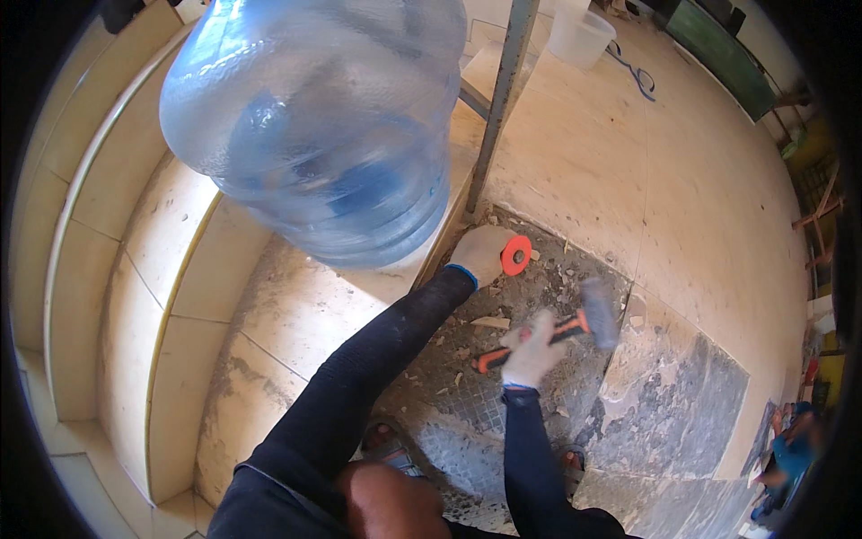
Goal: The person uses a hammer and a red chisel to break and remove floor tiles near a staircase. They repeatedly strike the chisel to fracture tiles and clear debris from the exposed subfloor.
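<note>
In a pale glove with a blue cuff, my left hand (479, 252) is closed round a chisel, of which the round red hand guard (515, 258) and its metal striking end show. The chisel's blade is hidden below. My right hand (532, 352), gloved the same way, grips the orange and black handle of a club hammer (600, 314). Motion smears the hammer's grey head, which is apart from the chisel, to its right. Beneath both hands lies a rough grey patch of floor (467, 359) strewn with broken tile chips and mortar.
A large clear blue water jug (314, 135) stands close on the left, beside a metal post (503, 99). Tiled steps (135, 260) curve along the left. Tiled floor (575, 162) spreads ahead, with a white bucket (579, 38) far off. Another person (790, 458) is at the right edge.
</note>
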The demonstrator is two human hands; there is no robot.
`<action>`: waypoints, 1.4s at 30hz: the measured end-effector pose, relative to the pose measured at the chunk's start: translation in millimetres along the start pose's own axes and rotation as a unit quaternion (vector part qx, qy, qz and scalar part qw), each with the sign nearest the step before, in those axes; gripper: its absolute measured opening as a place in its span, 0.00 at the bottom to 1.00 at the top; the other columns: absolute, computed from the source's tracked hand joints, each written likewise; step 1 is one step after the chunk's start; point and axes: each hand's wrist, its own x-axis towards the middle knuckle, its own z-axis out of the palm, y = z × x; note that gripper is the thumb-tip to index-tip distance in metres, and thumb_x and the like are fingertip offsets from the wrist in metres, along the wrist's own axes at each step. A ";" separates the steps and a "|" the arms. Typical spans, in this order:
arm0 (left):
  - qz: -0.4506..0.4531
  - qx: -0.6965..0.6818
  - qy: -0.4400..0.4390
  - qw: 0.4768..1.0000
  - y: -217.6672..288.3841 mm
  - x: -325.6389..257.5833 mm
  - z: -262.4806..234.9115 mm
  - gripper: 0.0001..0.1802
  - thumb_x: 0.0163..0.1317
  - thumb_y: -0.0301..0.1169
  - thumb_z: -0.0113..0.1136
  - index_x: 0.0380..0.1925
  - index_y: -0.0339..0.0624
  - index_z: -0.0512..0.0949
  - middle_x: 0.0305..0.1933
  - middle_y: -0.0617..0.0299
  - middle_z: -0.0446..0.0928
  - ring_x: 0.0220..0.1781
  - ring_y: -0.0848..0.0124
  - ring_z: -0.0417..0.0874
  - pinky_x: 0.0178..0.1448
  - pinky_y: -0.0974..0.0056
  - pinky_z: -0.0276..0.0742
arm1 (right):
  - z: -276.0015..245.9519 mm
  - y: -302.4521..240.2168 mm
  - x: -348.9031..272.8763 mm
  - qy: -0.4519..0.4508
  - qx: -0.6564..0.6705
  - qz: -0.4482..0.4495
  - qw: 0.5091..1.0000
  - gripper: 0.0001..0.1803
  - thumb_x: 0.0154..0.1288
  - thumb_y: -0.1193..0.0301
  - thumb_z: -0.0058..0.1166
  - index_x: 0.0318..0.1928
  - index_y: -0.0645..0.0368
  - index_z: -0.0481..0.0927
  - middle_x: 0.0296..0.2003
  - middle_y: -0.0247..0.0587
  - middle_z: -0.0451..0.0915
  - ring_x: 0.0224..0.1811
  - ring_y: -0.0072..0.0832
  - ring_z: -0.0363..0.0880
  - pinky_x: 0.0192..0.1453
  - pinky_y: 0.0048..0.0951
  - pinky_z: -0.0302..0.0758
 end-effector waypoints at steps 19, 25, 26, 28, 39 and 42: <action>0.007 0.089 -0.096 0.991 2.4 -8.3 8.0 0.11 0.73 0.43 0.65 0.40 0.54 0.91 0.42 0.50 0.92 0.46 0.47 0.93 0.52 0.44 0.87 | 9.5 22.5 -0.6 0.043 0.000 0.037 0.998 0.17 0.73 0.60 0.67 0.44 0.56 0.72 0.26 0.32 0.69 0.19 0.29 0.69 0.22 0.36 0.71; 0.008 0.075 -0.071 0.995 -4.3 -3.1 9.0 0.10 0.73 0.40 0.64 0.41 0.51 0.91 0.40 0.50 0.92 0.46 0.47 0.93 0.52 0.44 0.87 | -2.6 35.6 6.3 -0.078 -0.026 0.132 0.988 0.20 0.74 0.58 0.64 0.50 0.62 0.75 0.34 0.38 0.74 0.25 0.29 0.73 0.27 0.37 0.75; -0.002 0.075 -0.071 0.995 -4.9 -3.7 11.3 0.10 0.72 0.40 0.64 0.41 0.51 0.90 0.40 0.50 0.91 0.46 0.46 0.93 0.52 0.43 0.87 | -3.0 37.2 5.4 -0.020 -0.044 0.109 0.993 0.22 0.74 0.56 0.64 0.51 0.62 0.75 0.35 0.40 0.74 0.26 0.30 0.74 0.27 0.38 0.75; 0.014 0.065 -0.026 0.997 -6.1 -3.3 13.9 0.09 0.72 0.40 0.64 0.40 0.51 0.90 0.39 0.51 0.91 0.46 0.46 0.93 0.52 0.43 0.87 | -0.7 36.0 2.7 0.017 0.035 0.100 0.994 0.18 0.74 0.55 0.65 0.41 0.54 0.73 0.30 0.34 0.70 0.21 0.28 0.68 0.26 0.39 0.73; -0.040 0.064 -0.111 0.991 -2.3 3.0 8.5 0.14 0.71 0.44 0.66 0.48 0.51 0.89 0.47 0.51 0.90 0.53 0.45 0.90 0.57 0.43 0.84 | 17.9 -8.2 -13.1 0.053 0.071 0.012 0.996 0.13 0.74 0.62 0.64 0.43 0.54 0.74 0.27 0.32 0.72 0.21 0.27 0.72 0.24 0.37 0.72; -0.010 0.055 -0.092 0.994 -3.0 2.5 12.1 0.13 0.72 0.44 0.66 0.44 0.50 0.90 0.45 0.50 0.91 0.51 0.45 0.91 0.55 0.43 0.85 | 18.4 -6.4 -4.7 -0.027 -0.025 0.096 0.995 0.13 0.75 0.61 0.63 0.39 0.51 0.72 0.25 0.29 0.70 0.19 0.25 0.70 0.23 0.36 0.71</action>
